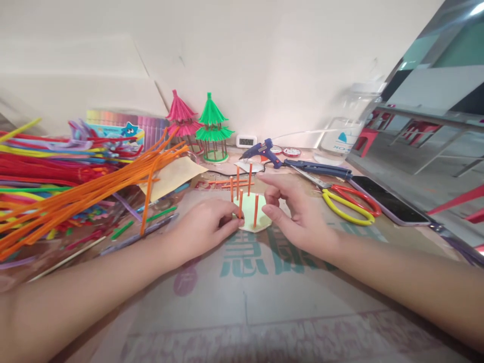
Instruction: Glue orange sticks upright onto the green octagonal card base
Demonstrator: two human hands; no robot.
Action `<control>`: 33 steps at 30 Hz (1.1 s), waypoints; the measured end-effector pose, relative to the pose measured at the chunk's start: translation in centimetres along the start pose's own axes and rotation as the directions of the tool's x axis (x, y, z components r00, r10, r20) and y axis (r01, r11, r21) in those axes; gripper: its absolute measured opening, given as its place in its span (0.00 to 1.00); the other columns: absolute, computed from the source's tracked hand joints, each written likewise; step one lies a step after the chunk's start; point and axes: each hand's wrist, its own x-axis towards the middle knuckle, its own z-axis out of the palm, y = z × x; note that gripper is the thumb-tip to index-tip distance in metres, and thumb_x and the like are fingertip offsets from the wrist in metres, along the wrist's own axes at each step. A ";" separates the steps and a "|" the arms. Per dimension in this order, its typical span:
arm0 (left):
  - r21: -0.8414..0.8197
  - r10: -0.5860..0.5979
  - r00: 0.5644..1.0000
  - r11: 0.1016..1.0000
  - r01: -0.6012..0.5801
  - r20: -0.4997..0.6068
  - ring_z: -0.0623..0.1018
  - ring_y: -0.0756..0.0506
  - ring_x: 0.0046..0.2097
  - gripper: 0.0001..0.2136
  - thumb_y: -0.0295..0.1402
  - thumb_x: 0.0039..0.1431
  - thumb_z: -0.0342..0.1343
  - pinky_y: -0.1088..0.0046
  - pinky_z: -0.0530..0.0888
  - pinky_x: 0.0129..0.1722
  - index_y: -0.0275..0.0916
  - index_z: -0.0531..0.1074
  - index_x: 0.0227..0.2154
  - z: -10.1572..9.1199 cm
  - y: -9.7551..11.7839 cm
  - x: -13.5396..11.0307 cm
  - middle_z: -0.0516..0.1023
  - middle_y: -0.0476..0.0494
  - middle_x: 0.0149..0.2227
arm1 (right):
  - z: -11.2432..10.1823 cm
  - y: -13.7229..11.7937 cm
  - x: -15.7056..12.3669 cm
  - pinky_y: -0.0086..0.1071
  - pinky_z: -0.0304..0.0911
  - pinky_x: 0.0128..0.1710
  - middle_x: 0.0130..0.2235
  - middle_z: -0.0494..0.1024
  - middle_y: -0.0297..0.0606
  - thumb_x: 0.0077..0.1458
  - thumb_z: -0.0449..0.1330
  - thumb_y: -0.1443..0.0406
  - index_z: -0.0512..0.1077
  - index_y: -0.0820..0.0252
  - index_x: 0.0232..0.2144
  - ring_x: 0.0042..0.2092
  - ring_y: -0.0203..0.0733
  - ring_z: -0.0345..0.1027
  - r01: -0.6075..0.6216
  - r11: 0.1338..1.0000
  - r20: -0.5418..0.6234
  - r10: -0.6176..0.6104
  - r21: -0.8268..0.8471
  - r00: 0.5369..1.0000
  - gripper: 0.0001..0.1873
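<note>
A pale green paper disc (252,212) lies on the cardboard-covered table with several short orange sticks (249,179) standing upright on it. My left hand (204,227) rests at the disc's left edge, fingers curled, thumb and fingertip pressed against the base of one orange stick (240,204). My right hand (293,206) hovers at the disc's right side, fingers spread and slightly curled, holding nothing, its thumb close to another upright stick (256,210).
A big heap of coloured pipe cleaners (68,181) fills the left. Pink (183,121) and green (214,128) pagoda models stand at the back. A blue glue gun (262,151), yellow-and-red scissors (344,199), a phone (389,199) and a clear jar (346,133) lie to the right.
</note>
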 end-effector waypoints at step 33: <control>0.004 -0.033 0.999 0.999 0.033 0.015 0.69 0.49 0.28 0.08 0.35 0.65 0.54 0.71 0.62 0.30 0.38 0.74 0.32 0.2 -0.2 0.1 0.73 0.50 0.26 | 0.6 -0.1 0.4 0.30 0.55 0.29 0.25 0.72 0.31 0.64 0.55 0.61 0.68 0.58 0.29 0.28 0.36 0.64 -0.221 0.959 0.170 0.252 -0.178 0.953 0.11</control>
